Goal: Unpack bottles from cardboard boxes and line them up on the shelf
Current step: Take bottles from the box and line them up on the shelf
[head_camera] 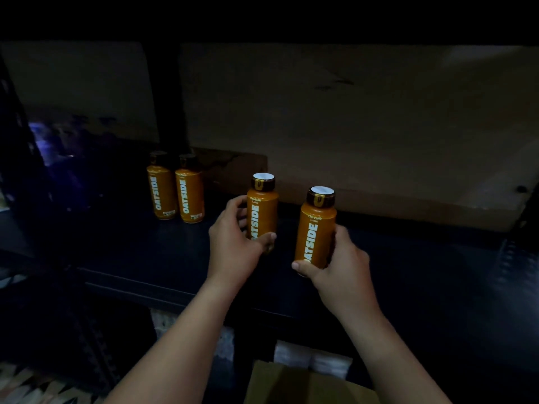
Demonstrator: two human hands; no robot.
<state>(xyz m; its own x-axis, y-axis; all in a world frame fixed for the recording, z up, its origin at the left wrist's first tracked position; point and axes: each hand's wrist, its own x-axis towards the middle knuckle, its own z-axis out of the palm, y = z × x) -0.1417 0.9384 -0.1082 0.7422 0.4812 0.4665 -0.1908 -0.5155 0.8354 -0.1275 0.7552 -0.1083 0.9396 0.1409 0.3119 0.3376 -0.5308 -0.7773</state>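
Note:
Two orange bottles labelled OATSIDE stand side by side on the dark shelf (122, 252) at the back left: one bottle (161, 191) and its neighbour (189, 193). My left hand (233, 240) grips a third orange bottle (264, 208) round its lower half, upright, over the shelf's middle. My right hand (338, 263) grips a fourth orange bottle (316, 225) near its base, upright, a little nearer to me. Both held bottles have dark caps with pale tops. I cannot tell whether their bases touch the shelf.
A large cardboard sheet or box (364, 126) lines the back of the shelf. A dark upright post (166, 97) stands behind the two placed bottles. Below the shelf's front edge an open cardboard box flap (280, 386) shows. The scene is very dim.

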